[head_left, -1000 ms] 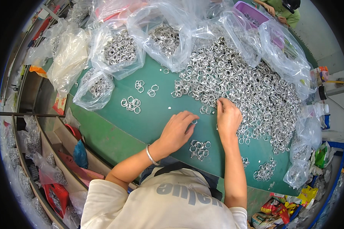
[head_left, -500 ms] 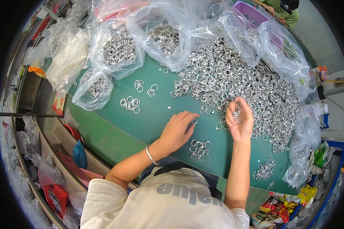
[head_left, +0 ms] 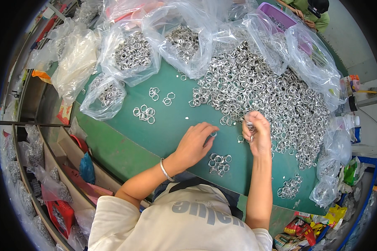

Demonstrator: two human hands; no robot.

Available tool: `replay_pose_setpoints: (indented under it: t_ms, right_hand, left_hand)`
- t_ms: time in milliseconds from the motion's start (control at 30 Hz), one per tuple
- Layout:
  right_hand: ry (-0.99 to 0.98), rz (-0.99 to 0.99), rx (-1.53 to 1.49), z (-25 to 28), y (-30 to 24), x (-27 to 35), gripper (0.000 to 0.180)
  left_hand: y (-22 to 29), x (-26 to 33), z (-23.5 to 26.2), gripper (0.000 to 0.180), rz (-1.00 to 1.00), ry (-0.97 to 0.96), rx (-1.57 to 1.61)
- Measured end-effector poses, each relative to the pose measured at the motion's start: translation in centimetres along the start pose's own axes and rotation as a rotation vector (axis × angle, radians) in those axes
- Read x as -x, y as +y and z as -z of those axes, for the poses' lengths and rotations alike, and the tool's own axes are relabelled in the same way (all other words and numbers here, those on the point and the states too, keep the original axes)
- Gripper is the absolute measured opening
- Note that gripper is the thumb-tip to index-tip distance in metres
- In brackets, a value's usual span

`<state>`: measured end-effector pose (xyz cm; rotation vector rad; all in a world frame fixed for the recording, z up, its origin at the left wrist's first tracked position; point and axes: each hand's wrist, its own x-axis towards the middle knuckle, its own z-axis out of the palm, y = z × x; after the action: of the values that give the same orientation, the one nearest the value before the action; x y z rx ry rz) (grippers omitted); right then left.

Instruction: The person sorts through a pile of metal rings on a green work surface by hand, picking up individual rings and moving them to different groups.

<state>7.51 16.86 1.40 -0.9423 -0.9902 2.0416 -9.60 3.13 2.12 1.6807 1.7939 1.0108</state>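
Note:
My left hand [head_left: 193, 144] hovers over the middle of the green table, fingers curved, with a silver ring [head_left: 213, 134] at its fingertips. Beside the big heap of metal rings [head_left: 259, 79], my right hand [head_left: 259, 133] is curled around several rings [head_left: 249, 124], partly hidden by the fingers. Just below the left hand lies a small cluster of rings [head_left: 219, 164]. Another little pile [head_left: 290, 187] sits near the front right. To the left are three loose groups: a larger one [head_left: 144, 113] and two smaller ones [head_left: 154, 93], [head_left: 169, 98].
Clear plastic bags of rings [head_left: 132, 52] line the back of the green table [head_left: 125, 100]. A purple basket [head_left: 276, 14] stands at the back right, near another person's hands [head_left: 303, 19]. Shelves with bagged parts [head_left: 33, 154] are at left; colourful packages [head_left: 299, 230] lie lower right.
My right hand has turned and moved slightly left, its fingers closing more over the rings. The left hand stays almost in place.

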Motion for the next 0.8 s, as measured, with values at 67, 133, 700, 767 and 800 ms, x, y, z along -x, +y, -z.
replay_pose_setpoints:
  t_ms: [67,133,700,767,800]
  right_hand:
    - [-0.024,-0.040,-0.290,-0.9,-0.9,0.4,0.017]
    - [0.019,-0.090,-0.431,-1.9,-1.6,0.7,0.025]
    - [0.053,0.076,0.081,-1.3,-0.3,1.1,0.009]
    - [-0.053,0.037,-0.250,-0.6,-0.5,1.4,0.014]
    - [-0.167,-0.020,-0.439,0.5,0.2,1.2,0.020]
  left_hand:
    - [-0.1,0.0,0.0,0.030,-0.007,0.005,0.006]
    - [0.0,0.0,-0.1,0.029,0.000,0.003,0.008]
    - [-0.2,0.3,-0.2,0.029,-0.048,0.025,0.001]
    - [0.1,0.1,-0.2,0.029,-0.012,0.000,0.009]
    - [0.2,0.1,-0.2,0.029,-0.018,0.002,0.015]
